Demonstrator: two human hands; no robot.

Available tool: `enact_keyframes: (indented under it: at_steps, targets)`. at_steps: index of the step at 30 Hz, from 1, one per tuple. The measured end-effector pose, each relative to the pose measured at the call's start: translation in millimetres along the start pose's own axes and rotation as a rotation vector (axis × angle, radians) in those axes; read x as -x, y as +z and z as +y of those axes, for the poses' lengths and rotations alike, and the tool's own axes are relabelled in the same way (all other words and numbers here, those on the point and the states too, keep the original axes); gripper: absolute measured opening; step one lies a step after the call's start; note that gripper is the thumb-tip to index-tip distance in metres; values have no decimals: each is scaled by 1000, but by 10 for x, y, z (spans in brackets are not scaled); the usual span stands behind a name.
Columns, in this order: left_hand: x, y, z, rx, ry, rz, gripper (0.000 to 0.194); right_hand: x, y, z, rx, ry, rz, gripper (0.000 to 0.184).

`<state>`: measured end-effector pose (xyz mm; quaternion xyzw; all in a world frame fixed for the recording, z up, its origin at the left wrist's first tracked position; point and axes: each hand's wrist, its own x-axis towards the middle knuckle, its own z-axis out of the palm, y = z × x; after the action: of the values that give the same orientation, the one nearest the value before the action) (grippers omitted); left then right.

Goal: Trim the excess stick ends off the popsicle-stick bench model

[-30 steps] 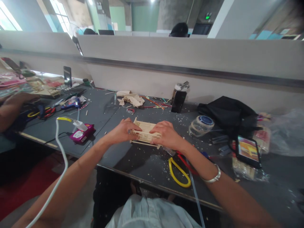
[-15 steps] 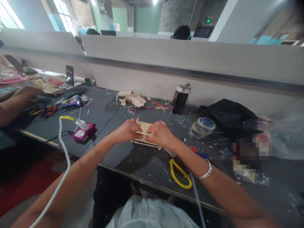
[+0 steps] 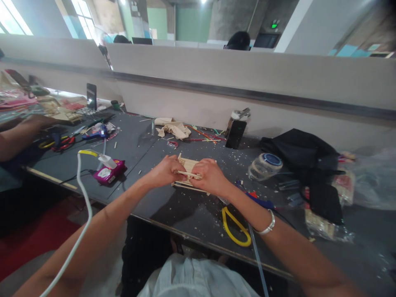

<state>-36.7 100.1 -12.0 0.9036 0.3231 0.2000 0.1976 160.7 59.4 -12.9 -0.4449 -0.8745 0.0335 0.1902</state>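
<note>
In the middle of the dark table lies a small frame of pale wooden sticks [image 3: 192, 165], with slats laid side by side. Both my hands are over it, and part of it is hidden beneath them. My left hand [image 3: 168, 170] is closed in a pinch on the left end of a short wooden stick [image 3: 188, 174]. At the stick's other end, my right hand [image 3: 210, 175] pinches it too, fingers curled. The stick runs crosswise just above the slats; whether it touches them I cannot tell.
Yellow-handled scissors [image 3: 236, 227] and a blue glue gun [image 3: 260, 201] lie by my right forearm. Beyond are a clear jar [image 3: 265, 167], a propped phone [image 3: 236, 134] and a black bag [image 3: 300, 152]. A purple pack [image 3: 109, 172] sits left. A co-worker's hand [image 3: 38, 121] is far left.
My hands stay on the stick above the wooden frame, with hardly any movement. The whole view has shifted very slightly.
</note>
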Motion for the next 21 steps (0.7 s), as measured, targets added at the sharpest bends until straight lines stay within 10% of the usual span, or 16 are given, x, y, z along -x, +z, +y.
enact_keyframes:
  at_steps: [21]
  targets:
    - [-3,5,-9,-24,-4,7,8,13,-29,23,56,4,-49,17]
